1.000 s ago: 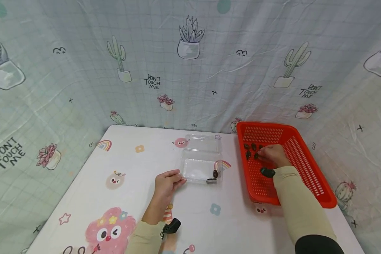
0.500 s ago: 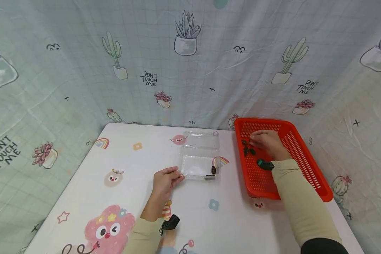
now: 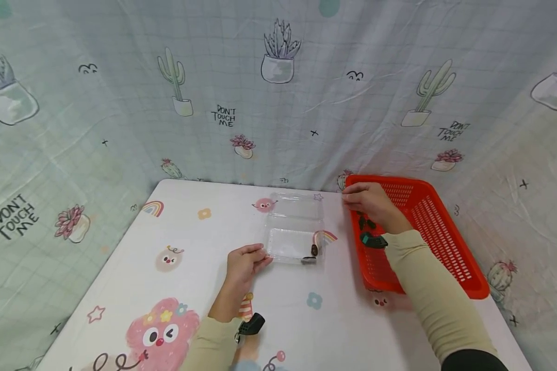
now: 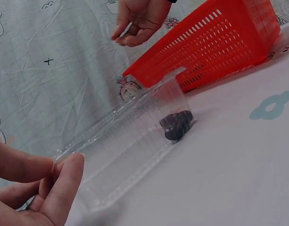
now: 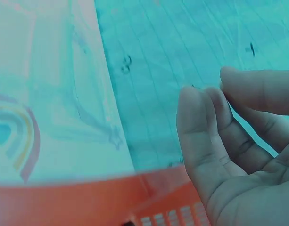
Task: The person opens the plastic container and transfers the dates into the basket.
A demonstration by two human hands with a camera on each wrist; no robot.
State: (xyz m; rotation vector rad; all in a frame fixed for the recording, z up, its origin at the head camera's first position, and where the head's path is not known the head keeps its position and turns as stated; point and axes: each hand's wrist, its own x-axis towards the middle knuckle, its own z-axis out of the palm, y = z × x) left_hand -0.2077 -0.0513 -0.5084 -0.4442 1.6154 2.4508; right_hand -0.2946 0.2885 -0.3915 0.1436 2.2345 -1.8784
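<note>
My left hand [image 3: 243,265] pinches the front left corner of an opened clear plastic clamshell box [image 3: 290,242] with thumb and fingers. Two small dark brown, glossy oval pieces [image 4: 176,125] lie in the box's right end, their kind unclear. Above the back left rim of a red plastic basket [image 3: 366,278] is my right hand [image 3: 371,203]. Its thumb and fingertips come together, and a tiny dark edge shows at the tips in the right wrist view; most of that piece is hidden. Several similar dark pieces [image 3: 371,224] lie in the basket, partly covered by the hand.
The white table [image 3: 204,216] has printed cartoon figures. A patterned cloth [image 3: 278,113] hangs behind and along both sides. The basket stands at the right, with a strip of table between it and the clear box, whose lid is folded toward the back.
My right hand has moved from among the dark pieces in the basket, back and left, up to over the basket's left rim. My left hand keeps its hold on the clear box.
</note>
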